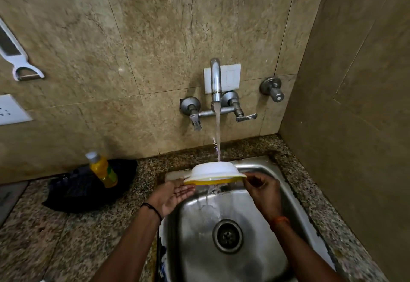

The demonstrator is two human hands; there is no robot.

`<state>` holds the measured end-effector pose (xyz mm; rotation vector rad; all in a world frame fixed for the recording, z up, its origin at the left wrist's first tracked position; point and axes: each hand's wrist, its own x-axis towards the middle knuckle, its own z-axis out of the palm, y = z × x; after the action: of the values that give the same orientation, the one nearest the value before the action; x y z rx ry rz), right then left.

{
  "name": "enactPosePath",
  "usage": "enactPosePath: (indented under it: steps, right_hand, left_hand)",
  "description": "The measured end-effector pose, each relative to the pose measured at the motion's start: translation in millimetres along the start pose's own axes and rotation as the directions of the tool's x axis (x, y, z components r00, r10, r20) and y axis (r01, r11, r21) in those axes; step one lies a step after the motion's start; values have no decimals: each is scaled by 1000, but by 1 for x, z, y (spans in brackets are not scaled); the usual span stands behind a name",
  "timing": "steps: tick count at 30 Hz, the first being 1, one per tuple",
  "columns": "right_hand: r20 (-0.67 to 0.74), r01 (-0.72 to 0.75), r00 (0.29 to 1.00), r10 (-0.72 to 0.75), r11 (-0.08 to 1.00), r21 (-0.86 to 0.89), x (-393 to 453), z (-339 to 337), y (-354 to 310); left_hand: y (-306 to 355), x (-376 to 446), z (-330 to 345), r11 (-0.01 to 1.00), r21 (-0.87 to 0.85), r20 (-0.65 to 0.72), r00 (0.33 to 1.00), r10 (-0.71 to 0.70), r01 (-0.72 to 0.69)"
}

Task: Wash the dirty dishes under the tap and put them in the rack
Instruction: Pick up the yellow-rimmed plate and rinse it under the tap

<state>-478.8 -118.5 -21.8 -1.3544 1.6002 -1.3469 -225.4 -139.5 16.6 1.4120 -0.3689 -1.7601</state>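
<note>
A white bowl (pixel 214 171) with a yellow rim is held upside down over the steel sink (pixel 244 266). Water runs from the wall tap (pixel 215 81) onto the bowl's base and spills off into the basin. My left hand (pixel 175 196) is palm up under the bowl's left rim, fingers touching it. My right hand (pixel 263 189) pinches the rim on the right side. No rack is in view.
A yellow liquid bottle (pixel 103 169) stands on a black cloth (pixel 88 189) left of the sink on the speckled counter (pixel 44 233). A peeler (pixel 22 64) hangs on the wall at left, a socket plate (pixel 12 109) below it. A side wall closes the right.
</note>
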Motion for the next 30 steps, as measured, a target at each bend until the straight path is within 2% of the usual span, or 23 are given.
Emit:
enactPosePath:
  steps: [3,7,9,12,14,15,16,18,20,21,23,25,28,30]
  right_hand:
    - [-20,50,999,-51,998,-23,2,-4,0]
    - [4,62,998,-62,996,-57,6,-9,4]
    - [67,106,993,-97,983,-151,8,-12,2]
    - [214,178,971,-106,921,-347,18,-18,12]
    - [360,269,930,-76,809,-523,27,-21,25]
    - [368,283,927,-68,769,-573,31,-21,30]
    - [333,264,940,-75,776,-573,35,-21,32]
    - [182,149,980,-75,885,-440,36,-17,11]
    - [66,-30,997,37,993,-112,39,-12,-22]
    - [93,-134,988,126,987,85,41,-6,-38]
    - [228,-278,952,204,891,360,43,5,-67]
    - [347,-355,917,199,805,476,45,14,-90]
    - [468,-470,862,196,656,590,47,27,-117]
    - [491,-522,840,230,586,620,48,38,-127]
  left_hand:
    - [3,4,7,994,-105,-2,1000,9,-9]
    - [11,6,24,999,-54,33,999,-7,9]
    - [17,7,35,999,17,71,996,-46,45]
    - [24,13,54,991,135,85,996,-40,28]
    - [25,17,68,958,285,88,996,14,-39]
    - [24,18,75,931,355,87,995,58,-86]
    - [23,18,83,896,421,78,990,117,-139]
    - [22,17,98,770,581,66,958,278,-264]
    - [22,14,107,504,793,118,898,423,-342]
    - [22,13,111,350,869,154,865,478,-349]
    - [20,12,112,100,936,238,814,530,-338]
    - [17,12,111,-55,935,325,779,536,-351]
    - [16,11,107,-201,913,408,773,487,-355]
    - [17,10,107,-255,898,439,777,451,-359]
